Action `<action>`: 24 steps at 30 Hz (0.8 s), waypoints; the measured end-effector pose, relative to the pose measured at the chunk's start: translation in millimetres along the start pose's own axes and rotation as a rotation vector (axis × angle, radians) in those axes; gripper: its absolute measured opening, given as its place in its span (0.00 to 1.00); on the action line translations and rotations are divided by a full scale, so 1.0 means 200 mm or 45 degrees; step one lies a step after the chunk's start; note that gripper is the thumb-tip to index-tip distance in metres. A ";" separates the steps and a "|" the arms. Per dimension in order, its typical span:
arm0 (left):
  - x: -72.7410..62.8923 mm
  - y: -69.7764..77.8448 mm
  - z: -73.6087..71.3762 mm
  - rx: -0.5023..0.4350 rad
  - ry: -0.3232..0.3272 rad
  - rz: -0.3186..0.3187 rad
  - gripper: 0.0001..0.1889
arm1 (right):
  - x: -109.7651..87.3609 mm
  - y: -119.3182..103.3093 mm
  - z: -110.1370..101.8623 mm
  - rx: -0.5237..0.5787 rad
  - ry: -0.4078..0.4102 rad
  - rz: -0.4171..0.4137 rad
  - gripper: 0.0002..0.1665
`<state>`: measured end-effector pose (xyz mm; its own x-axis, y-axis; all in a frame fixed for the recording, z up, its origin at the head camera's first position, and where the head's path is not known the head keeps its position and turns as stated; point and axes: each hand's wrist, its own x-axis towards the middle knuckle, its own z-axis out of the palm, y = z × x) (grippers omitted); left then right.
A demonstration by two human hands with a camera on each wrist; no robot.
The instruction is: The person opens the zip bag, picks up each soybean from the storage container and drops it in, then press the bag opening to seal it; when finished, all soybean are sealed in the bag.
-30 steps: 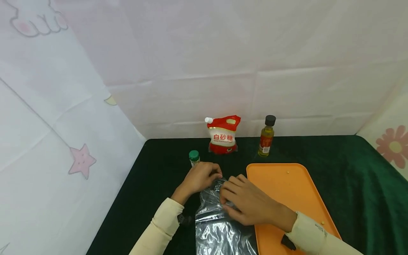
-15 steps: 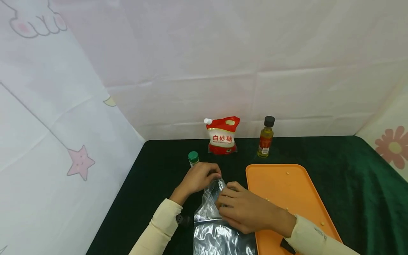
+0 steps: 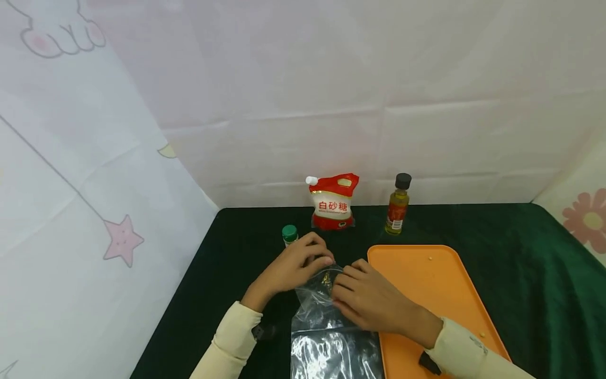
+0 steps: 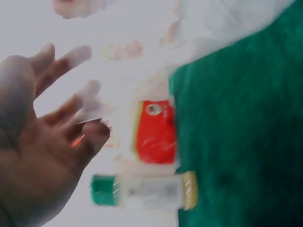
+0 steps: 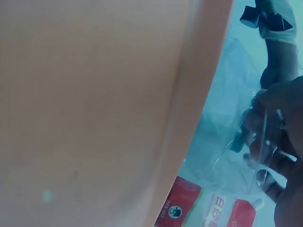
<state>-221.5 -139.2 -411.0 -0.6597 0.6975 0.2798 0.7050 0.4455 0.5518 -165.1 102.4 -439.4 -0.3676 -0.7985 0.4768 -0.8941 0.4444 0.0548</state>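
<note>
Left grip (image 3: 293, 266), right grip (image 3: 371, 297) on crinkled clear bag (image 3: 333, 355) — smooth orange tray (image 3: 423, 279)

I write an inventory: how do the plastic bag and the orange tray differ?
The plastic bag is clear and wrinkled; the orange tray is opaque and smooth. The left hand and right hand touch the bag; neither holds the tray. Both objects run past the head view's bottom.
</note>
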 end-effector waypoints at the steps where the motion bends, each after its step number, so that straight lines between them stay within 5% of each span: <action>1: -0.02 0.01 -0.02 -0.012 -0.048 0.014 0.12 | 0.00 0.00 0.00 -0.008 -0.002 0.021 0.05; 8: -0.14 0.02 -0.12 -0.008 -0.380 -0.104 0.10 | -0.01 0.01 -0.02 -0.030 0.008 0.139 0.05; 14: -0.19 -0.02 -0.09 0.015 -0.402 -0.167 0.11 | -0.02 0.00 -0.02 -0.026 -0.019 0.183 0.06; 20: -0.18 -0.04 -0.07 0.042 -0.384 -0.081 0.07 | -0.02 0.01 -0.04 0.032 0.041 0.195 0.06; 24: -0.18 -0.03 -0.06 0.040 -0.357 -0.061 0.08 | -0.02 0.06 -0.13 0.166 0.110 0.312 0.08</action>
<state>-205.7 -173.2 -414.4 -0.5980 0.8012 0.0232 0.6853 0.4960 0.5333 -166.7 121.6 -418.3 -0.5585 -0.6336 0.5353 -0.8087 0.5595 -0.1816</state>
